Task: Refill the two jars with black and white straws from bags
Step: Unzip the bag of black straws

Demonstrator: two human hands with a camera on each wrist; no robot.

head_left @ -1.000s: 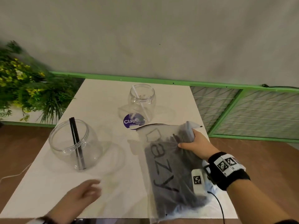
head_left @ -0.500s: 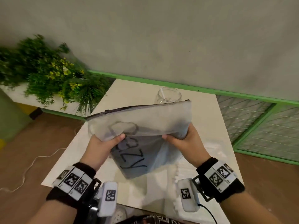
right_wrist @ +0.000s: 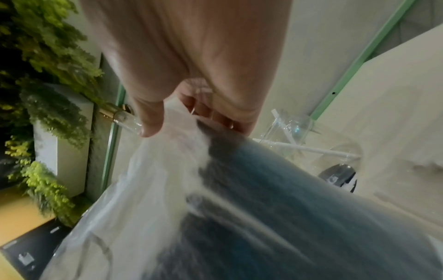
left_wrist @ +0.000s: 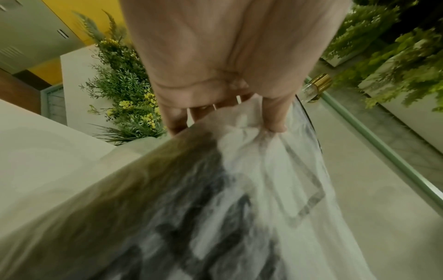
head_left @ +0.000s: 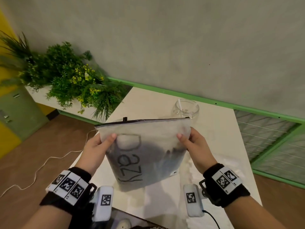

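Observation:
A frosted zip bag (head_left: 146,156) printed with dark letters and filled with black straws hangs upright above the white table (head_left: 221,146). My left hand (head_left: 100,142) pinches its upper left side, thumb in front. My right hand (head_left: 189,139) pinches the upper right side the same way. The bag's black zipper edge (head_left: 143,121) runs along the top, and I cannot tell whether it is shut. Behind the bag stands a clear jar (head_left: 185,109) with one white straw (right_wrist: 311,149) in it. The bag (left_wrist: 215,217) fills both wrist views. The other jar is hidden behind the bag.
A green planter with yellow flowers (head_left: 71,80) stands left of the table. A green rail (head_left: 181,95) runs along the wall behind it. A white cable (head_left: 41,166) trails over the wooden floor at the left. A second clear bag (head_left: 231,164) lies on the table at the right.
The bag was lying flat on the table under my right hand; my left hand joined and both lifted it upright. Since half a second ago my thumbs have shifted higher on it.

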